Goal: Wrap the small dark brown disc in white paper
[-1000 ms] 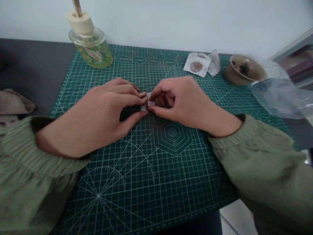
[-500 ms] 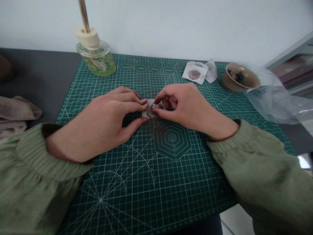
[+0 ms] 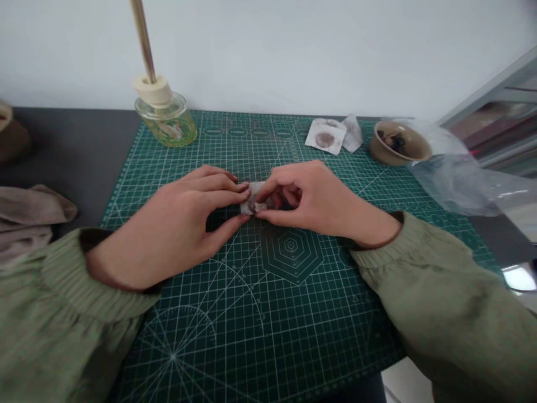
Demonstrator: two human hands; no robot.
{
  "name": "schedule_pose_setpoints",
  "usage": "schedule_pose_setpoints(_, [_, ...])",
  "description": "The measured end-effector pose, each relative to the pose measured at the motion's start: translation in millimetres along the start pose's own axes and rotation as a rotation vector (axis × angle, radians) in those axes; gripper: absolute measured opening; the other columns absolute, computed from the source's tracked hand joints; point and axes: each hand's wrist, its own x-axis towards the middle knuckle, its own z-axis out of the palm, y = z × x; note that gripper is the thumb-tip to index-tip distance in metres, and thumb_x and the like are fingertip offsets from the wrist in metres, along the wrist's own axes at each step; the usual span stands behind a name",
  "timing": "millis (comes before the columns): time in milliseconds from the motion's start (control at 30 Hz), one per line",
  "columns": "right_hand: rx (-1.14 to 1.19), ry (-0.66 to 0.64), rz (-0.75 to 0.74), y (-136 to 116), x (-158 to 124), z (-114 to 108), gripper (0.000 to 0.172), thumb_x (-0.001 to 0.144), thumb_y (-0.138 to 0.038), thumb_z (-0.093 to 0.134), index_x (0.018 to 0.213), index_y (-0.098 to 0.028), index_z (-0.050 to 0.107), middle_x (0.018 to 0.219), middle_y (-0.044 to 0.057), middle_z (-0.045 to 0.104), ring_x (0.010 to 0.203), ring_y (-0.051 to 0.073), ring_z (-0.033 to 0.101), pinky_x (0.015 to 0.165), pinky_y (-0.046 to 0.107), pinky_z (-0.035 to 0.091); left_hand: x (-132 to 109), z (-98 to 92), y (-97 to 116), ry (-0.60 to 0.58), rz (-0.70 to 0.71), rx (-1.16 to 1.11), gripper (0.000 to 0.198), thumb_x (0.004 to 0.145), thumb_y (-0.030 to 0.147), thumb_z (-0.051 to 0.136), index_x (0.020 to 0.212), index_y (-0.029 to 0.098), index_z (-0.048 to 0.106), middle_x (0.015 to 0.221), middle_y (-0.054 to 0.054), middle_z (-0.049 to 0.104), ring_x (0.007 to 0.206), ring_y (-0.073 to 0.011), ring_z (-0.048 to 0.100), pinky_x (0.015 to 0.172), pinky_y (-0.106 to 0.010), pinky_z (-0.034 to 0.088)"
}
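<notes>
Carefully, my left hand (image 3: 172, 229) and right hand (image 3: 308, 198) pinch a small folded paper packet (image 3: 254, 205) between narrowed fingertips, near the middle of the cutting mat (image 3: 268, 330); it looks light and soft, best held by its edges.

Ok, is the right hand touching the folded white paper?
Touching: the head view shows the right hand pinching the folded white paper between thumb and fingers.
</notes>
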Motion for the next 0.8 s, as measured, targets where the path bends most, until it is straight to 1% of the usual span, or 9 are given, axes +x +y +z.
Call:
schedule_pose_setpoints(67, [0.181, 0.058, 0.077, -2.6, -2.3, -1.3, 0.026, 0.1, -0.036, 0.105, 0.11, -0.016, 0.092, 0.075, -0.004, 0.076, 0.064, 0.012, 0.065, 0.06, 0.027, 0.045, -0.2, -1.4, 3.5, 0.036, -0.009, -0.011, 0.035, 0.125, 0.044, 0.074, 0.152, 0.027, 0.087, 0.149, -0.013, 0.09, 0.14, -0.0396, 0.087, 0.124, -0.06, 0.076])
schedule_pose_setpoints(133, [0.367, 0.104, 0.122, -4.9, -2.8, -2.0, 0.033, 0.094, -0.033, 0.111, 0.113, -0.016, 0.09, 0.077, -0.003, 0.08, 0.061, 0.012, 0.069, 0.055, 0.024, 0.048, 0.6, -3.9, 9.2, 0.117, -0.034, -0.045, 0.036, 0.123, 0.044, 0.08, 0.155, 0.028, 0.083, 0.15, -0.012, 0.089, 0.135, -0.0361, 0.089, 0.119, -0.054, 0.077])
schedule_pose_setpoints(233, [0.596, 0.11, 0.09, -6.7, -0.7, -0.8, 0.038, 0.088, -0.02, 0.116, 0.114, -0.016, 0.088, 0.096, 0.002, 0.092, 0.067, 0.013, 0.082, 0.059, 0.021, 0.06, 2.4, -7.8, 20.1, 0.267, -0.048, -0.109, 0.02, 0.123, 0.04, 0.084, 0.14, 0.031, 0.081, 0.134, -0.005, 0.091, 0.12, -0.0279, 0.09, 0.105, -0.043, 0.077])
schedule_pose_setpoints(333, [0.727, 0.06, 0.076, -6.6, 1.1, 1.0, 0.042, 0.086, -0.009, 0.115, 0.117, -0.016, 0.087, 0.101, 0.003, 0.095, 0.074, 0.015, 0.09, 0.064, 0.018, 0.067, 2.8, -8.4, 27.8, 0.337, -0.077, -0.165, 0.01, 0.124, 0.035, 0.086, 0.131, 0.033, 0.081, 0.123, 0.001, 0.092, 0.107, -0.0223, 0.09, 0.097, -0.04, 0.076])
schedule_pose_setpoints(433, [0.775, 0.027, 0.066, -5.3, 0.4, 1.1, 0.044, 0.086, -0.003, 0.114, 0.118, -0.016, 0.087, 0.103, 0.002, 0.096, 0.078, 0.015, 0.093, 0.067, 0.016, 0.07, 2.3, -5.8, 29.4, 0.372, -0.087, -0.197, 0.007, 0.123, 0.034, 0.086, 0.129, 0.035, 0.081, 0.12, 0.003, 0.092, 0.104, -0.0214, 0.09, 0.095, -0.042, 0.075])
schedule_pose_setpoints(533, [0.778, 0.003, 0.06, -4.5, -1.1, 0.4, 0.045, 0.088, -0.002, 0.112, 0.122, -0.017, 0.087, 0.099, 0.0, 0.095, 0.08, 0.015, 0.095, 0.068, 0.014, 0.069, 2.0, -4.0, 27.8, 0.396, -0.07, -0.221, 0.008, 0.122, 0.031, 0.087, 0.128, 0.034, 0.082, 0.118, 0.004, 0.092, 0.103, -0.0207, 0.089, 0.094, -0.042, 0.075])
schedule_pose_setpoints(633, [0.757, -0.006, 0.085, -6.7, -1.3, 2.5, 0.048, 0.088, -0.007, 0.115, 0.123, -0.017, 0.084, 0.1, 0.001, 0.095, 0.079, 0.015, 0.094, 0.065, 0.015, 0.068, 2.0, -5.9, 26.9, 0.404, -0.022, -0.191, 0.01, 0.12, 0.026, 0.09, 0.125, 0.032, 0.083, 0.117, 0.003, 0.092, 0.103, -0.0202, 0.09, 0.093, -0.039, 0.076])
schedule_pose_setpoints(733, [0.716, 0.038, 0.106, -11.8, -0.6, 8.5, 0.057, 0.084, -0.014, 0.12, 0.122, -0.019, 0.079, 0.101, 0.001, 0.094, 0.075, 0.014, 0.09, 0.063, 0.016, 0.067, 2.0, -9.9, 27.2, 0.382, 0.045, -0.134, 0.012, 0.118, 0.02, 0.091, 0.123, 0.03, 0.084, 0.118, 0.0, 0.093, 0.102, -0.0195, 0.091, 0.092, -0.035, 0.077])
schedule_pose_setpoints(800, [0.702, 0.061, 0.118, -15.5, -0.5, 13.0, 0.058, 0.086, -0.02, 0.121, 0.123, -0.021, 0.076, 0.104, 0.001, 0.094, 0.074, 0.015, 0.09, 0.064, 0.019, 0.069, 1.9, -11.9, 27.7, 0.367, 0.057, -0.107, 0.011, 0.119, 0.02, 0.09, 0.123, 0.028, 0.084, 0.119, -0.001, 0.093, 0.101, -0.0196, 0.091, 0.092, -0.033, 0.078])
